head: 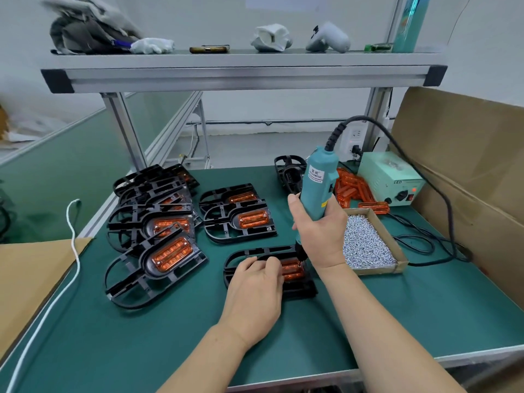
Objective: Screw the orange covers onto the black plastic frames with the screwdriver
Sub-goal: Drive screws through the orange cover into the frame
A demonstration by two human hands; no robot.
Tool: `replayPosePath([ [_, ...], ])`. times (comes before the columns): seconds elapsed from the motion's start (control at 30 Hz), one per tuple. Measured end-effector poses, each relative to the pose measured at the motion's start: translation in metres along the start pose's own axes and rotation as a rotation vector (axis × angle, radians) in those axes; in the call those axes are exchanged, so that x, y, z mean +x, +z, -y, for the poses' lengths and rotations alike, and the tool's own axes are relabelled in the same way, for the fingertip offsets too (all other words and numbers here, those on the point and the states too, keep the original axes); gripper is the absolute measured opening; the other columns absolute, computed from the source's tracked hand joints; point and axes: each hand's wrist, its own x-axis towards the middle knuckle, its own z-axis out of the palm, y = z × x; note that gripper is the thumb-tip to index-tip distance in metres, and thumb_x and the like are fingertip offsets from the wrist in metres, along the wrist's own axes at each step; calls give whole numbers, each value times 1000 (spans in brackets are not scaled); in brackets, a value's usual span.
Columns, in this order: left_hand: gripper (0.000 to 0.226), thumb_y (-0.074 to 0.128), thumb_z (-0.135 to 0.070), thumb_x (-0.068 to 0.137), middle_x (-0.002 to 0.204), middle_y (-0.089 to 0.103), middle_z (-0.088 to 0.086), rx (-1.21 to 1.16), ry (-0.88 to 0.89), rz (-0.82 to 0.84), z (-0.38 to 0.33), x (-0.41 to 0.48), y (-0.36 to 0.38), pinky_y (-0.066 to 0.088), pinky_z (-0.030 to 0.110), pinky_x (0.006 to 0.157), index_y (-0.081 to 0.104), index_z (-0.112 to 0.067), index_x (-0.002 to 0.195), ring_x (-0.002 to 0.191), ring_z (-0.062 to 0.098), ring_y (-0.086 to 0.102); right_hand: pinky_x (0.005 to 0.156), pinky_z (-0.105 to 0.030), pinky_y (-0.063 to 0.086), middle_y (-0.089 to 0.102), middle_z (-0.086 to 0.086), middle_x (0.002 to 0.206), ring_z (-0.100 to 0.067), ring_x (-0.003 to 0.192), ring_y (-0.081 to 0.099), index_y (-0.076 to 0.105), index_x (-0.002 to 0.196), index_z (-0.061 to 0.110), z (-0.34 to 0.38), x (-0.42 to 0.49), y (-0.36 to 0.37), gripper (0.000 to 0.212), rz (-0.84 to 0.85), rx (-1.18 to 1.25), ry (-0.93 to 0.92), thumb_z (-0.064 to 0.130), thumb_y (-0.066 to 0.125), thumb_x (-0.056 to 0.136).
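I see left hand [255, 285] holding black frame [241, 256] on near surface [170, 336], orange cover [293, 269] just right of its fingers | right hand [320, 236] grips screwdriver [317, 182] upright, tip at cover | green box [388, 177] reads "LED"; screwdriver label unreadable

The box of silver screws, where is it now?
In the head view, the screw box sits on the green table, right of the right hand gripping the screwdriver, in front of the loose orange covers.

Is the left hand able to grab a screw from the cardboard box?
Probably not easily. The left hand holds the black frame, and the right hand gripping the electric screwdriver, with its forearm, stands between it and the cardboard tray of screws. It would have to cross over that arm.
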Motion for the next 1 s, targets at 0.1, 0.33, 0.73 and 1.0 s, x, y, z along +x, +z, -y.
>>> replayPosePath([
  [0.1, 15, 36, -26, 99, 93, 69, -8, -1, 6, -1, 1, 0, 0, 31, 28, 109, 48, -19, 96, 89, 17, 58, 60, -53, 55, 63, -1, 67, -34, 61, 63, 62, 79, 25, 3, 0, -3, 25, 13, 46, 35, 47, 74, 82],
  [0.33, 13, 37, -26, 100, 89, 68, -8, -21, 9, -13, 0, 0, -3, 28, 23, 108, 48, -20, 95, 86, 15, 57, 60, -49, 55, 63, -6, 69, -37, 61, 59, 62, 81, 20, 21, 10, -4, 21, 38, 119, 44, 35, 76, 84],
  [0.73, 18, 70, -5, 84, 81, 67, -6, -750, -465, -202, -1, 18, -28, 46, 12, 73, 69, -21, 75, 77, 3, 62, 50, -30, 45, 55, -3, 53, -21, 41, 51, 56, 91, 12, 36, 12, -7, 24, -314, 434, 266, 26, 73, 82],
  [1.0, 11, 54, 15, 91, 76, 72, 14, -1821, -860, -122, -18, 24, -38, 56, 18, 60, 61, 6, 92, 68, 14, 71, 50, -30, 46, 55, -3, 56, -19, 42, 50, 54, 102, 10, 42, 16, -6, 25, -428, 610, 442, 20, 72, 88],
])
